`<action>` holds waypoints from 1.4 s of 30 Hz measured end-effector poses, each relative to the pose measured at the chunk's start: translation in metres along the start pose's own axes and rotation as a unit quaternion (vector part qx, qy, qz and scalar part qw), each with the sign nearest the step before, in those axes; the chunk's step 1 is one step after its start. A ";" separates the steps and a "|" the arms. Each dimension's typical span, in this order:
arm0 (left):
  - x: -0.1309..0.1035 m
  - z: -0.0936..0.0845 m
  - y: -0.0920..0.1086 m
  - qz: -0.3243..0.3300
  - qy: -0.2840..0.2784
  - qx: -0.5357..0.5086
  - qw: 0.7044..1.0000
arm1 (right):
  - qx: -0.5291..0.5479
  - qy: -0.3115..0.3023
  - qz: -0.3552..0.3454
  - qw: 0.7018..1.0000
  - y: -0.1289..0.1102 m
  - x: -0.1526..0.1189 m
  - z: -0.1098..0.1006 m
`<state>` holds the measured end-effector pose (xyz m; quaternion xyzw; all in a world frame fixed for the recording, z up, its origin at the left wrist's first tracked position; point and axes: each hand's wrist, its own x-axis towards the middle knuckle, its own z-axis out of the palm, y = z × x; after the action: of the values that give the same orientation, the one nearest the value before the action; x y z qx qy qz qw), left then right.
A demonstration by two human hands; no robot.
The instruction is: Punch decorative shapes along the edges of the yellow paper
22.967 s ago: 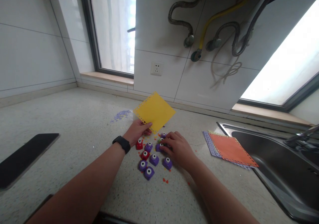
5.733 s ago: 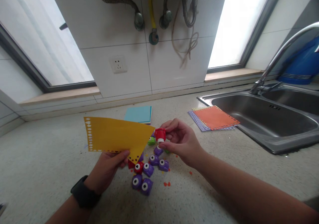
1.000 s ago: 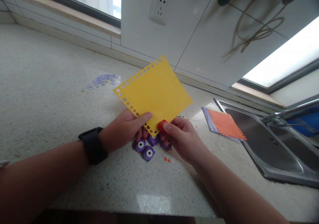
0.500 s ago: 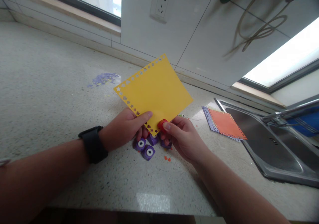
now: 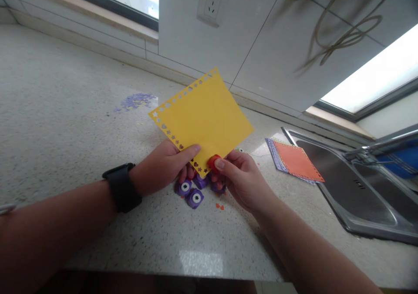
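A yellow sheet of paper (image 5: 202, 115) is held up over the counter, with small shapes such as stars and hearts cut along two of its edges. My left hand (image 5: 176, 160) pinches its lower left edge, thumb on top. In my right hand (image 5: 240, 172) is a red craft punch (image 5: 214, 162), set at the sheet's lower right edge near the bottom corner, my thumb on it. Below the paper lie several purple craft punches (image 5: 195, 197), partly hidden by the sheet and my fingers. Orange paper cutouts (image 5: 220, 207) lie beside them.
Purple and yellow paper bits (image 5: 135, 101) form a pile at the back left of the counter (image 5: 72, 85). An orange sheet (image 5: 298, 160) tops a stack of punched papers beside the steel sink (image 5: 339, 185). A socket (image 5: 214, 1) is on the wall.
Almost nothing differs. The view has shifted very slightly; both hands keep their grip on the paper and the red craft punch.
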<state>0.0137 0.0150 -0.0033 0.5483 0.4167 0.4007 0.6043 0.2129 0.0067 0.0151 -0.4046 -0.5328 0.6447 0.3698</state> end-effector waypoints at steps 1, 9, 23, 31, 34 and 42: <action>0.000 0.000 0.000 0.000 0.000 0.001 1.000 | 0.001 0.001 -0.002 1.000 0.000 0.000 0.000; -0.002 0.001 0.001 -0.009 0.000 0.010 1.000 | -0.003 0.005 -0.006 1.000 0.000 -0.001 0.000; -0.002 0.001 0.000 -0.010 -0.003 0.003 1.000 | 0.000 0.003 -0.010 1.000 -0.003 -0.001 0.002; -0.001 0.000 0.000 0.008 0.005 -0.018 1.000 | 0.048 0.044 -0.032 0.997 -0.004 0.004 -0.010; -0.001 0.000 -0.002 0.014 0.021 -0.018 1.000 | 0.061 0.066 -0.042 0.995 -0.008 0.006 -0.017; 0.000 0.000 0.001 -0.008 0.080 -0.026 0.996 | -0.018 0.133 -0.076 0.988 -0.014 0.010 -0.041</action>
<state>0.0140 0.0152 -0.0025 0.4950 0.4576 0.4489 0.5866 0.2472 0.0337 0.0235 -0.4517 -0.5193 0.5453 0.4785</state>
